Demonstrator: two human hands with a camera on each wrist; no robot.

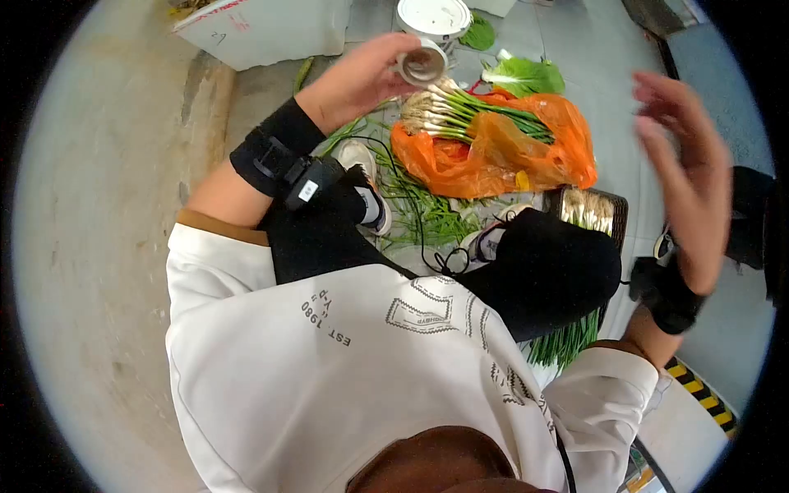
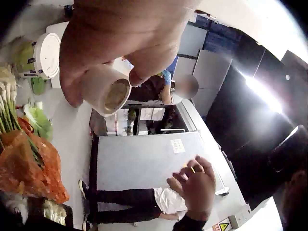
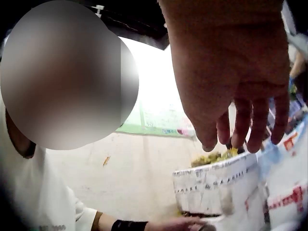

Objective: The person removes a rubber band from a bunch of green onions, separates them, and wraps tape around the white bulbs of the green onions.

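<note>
My left hand (image 1: 370, 72) grips a small white cup (image 1: 423, 64) with its open end facing up toward me. In the left wrist view the fingers and thumb wrap the cup (image 2: 106, 90), whose inside looks greyish brown. My right hand (image 1: 689, 168) is raised at the right, holding nothing. Its fingers are loosely extended in the right wrist view. Beneath the cup, a bunch of spring onions (image 1: 448, 111) with roots lies on an orange plastic bag (image 1: 526, 168).
Loose green leaves (image 1: 427, 222) litter the floor between my shoes. At my right leg a dark crate (image 1: 618, 215) holds more spring onions. A white-lidded bucket (image 1: 434, 16), a leafy vegetable (image 1: 526, 76) and a white foam box (image 1: 271, 33) stand or lie ahead. Another person (image 2: 166, 199) appears beyond.
</note>
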